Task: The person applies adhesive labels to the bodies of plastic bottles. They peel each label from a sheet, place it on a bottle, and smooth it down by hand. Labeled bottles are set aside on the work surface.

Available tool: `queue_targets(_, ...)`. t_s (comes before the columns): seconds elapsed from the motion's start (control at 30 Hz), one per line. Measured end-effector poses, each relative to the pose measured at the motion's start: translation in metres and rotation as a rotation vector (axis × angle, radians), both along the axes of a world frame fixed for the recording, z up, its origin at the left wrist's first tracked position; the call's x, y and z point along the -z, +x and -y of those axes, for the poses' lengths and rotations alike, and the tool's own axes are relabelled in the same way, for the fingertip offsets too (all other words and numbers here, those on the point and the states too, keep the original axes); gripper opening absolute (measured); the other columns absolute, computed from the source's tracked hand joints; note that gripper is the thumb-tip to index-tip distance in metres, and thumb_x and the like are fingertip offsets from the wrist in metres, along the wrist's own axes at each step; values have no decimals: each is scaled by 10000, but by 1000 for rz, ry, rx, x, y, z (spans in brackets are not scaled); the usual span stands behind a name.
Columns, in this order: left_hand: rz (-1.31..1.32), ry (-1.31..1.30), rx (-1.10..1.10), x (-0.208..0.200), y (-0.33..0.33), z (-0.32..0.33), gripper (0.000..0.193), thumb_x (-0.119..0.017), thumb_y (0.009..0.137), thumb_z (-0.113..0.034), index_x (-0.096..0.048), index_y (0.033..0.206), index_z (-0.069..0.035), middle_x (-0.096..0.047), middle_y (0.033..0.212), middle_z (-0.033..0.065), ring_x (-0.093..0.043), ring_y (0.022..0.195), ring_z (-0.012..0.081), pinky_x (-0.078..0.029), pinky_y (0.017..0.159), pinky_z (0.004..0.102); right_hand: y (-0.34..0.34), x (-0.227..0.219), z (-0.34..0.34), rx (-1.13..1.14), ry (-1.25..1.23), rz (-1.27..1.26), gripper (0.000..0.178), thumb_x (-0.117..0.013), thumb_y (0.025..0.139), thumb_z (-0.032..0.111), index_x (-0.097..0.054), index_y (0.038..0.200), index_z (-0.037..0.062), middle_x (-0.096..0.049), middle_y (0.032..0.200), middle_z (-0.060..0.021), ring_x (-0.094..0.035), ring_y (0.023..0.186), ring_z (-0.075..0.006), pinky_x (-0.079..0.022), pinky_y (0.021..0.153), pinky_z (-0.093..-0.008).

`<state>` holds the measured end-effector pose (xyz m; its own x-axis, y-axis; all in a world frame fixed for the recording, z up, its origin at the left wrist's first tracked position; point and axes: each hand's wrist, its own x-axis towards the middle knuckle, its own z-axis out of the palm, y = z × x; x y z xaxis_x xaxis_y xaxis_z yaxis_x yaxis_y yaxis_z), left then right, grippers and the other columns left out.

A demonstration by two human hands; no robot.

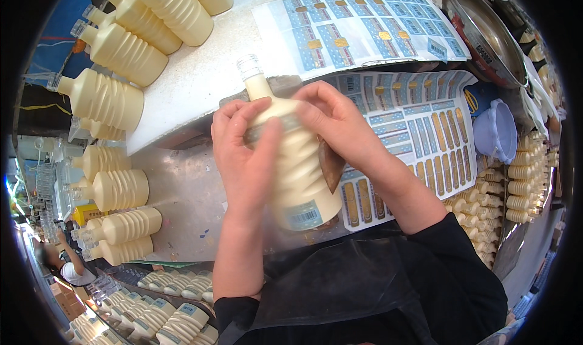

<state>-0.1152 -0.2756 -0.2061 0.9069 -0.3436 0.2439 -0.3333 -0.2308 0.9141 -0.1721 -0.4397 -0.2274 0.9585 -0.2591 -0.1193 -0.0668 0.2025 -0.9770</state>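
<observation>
A cream bottle (291, 163) with a transparent threaded neck and a wavy, ribbed body lies tilted in front of me, its neck pointing away. Near its base sits a blue label (303, 216) with a barcode. My left hand (243, 144) wraps the bottle's left side below the neck, the thumb across the front and smeared by motion. My right hand (334, 117) curls over the right shoulder, its fingertips pressing on the surface. Between the hands, a greyish band (270, 129) crosses the upper body. A brown pointed piece (331, 166) shows beside the bottle, under my right hand.
Sheets of blue and gold labels (364, 29) lie on the white tabletop, with another sheet (419, 132) lower right. Cream bottles (127, 56) line the left; more (182, 321) lie below. A lilac bucket (497, 132) and metal pan (486, 32) are right. A person (73, 266) is far left.
</observation>
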Motion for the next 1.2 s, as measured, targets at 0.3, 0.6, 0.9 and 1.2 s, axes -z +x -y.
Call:
queue_targets(0.3, 17, 1, -3, 2, -1, 1, 274, -755, 857, -126, -733, 1120, -54, -556, 1159, 72, -501, 1150, 236, -412, 1027, 354, 0, -4, -2, 18, -106, 2, 277, -700, 979, 234, -617, 1113, 7, -708, 1041, -102, -658, 979, -145, -523, 868, -309)
queue_targets(0.6, 10, 2, -13, 2, -1, 2, 271, -753, 859, -125, -733, 1118, -47, -559, 1154, 69, -503, 1146, 233, -411, 1027, 356, 1, -2, -3, 31, -72, 6, 264, -696, 982, 233, -621, 1098, 7, -704, 1025, -88, -646, 962, -127, -517, 855, -300)
queue_targets(0.9, 14, -12, 6, 5, -1, -1, 237, -690, 917, -120, -733, 1139, -50, -560, 1164, 80, -503, 1148, 233, -406, 1028, 353, -1, -9, -7, 37, -282, -2, 322, -679, 981, 299, -621, 1101, 7, -702, 1010, -82, -651, 945, -155, -515, 868, -313)
queue_targets(1.2, -12, -56, 22, 6, 0, -4, 253, -642, 945, -111, -719, 1175, -39, -573, 1201, 92, -521, 1183, 234, -406, 1058, 354, -6, -1, 33, 56, -17, -169, 310, -568, 1047, 290, -717, 1051, 19, -727, 1007, -79, -651, 931, -111, -509, 867, -273)
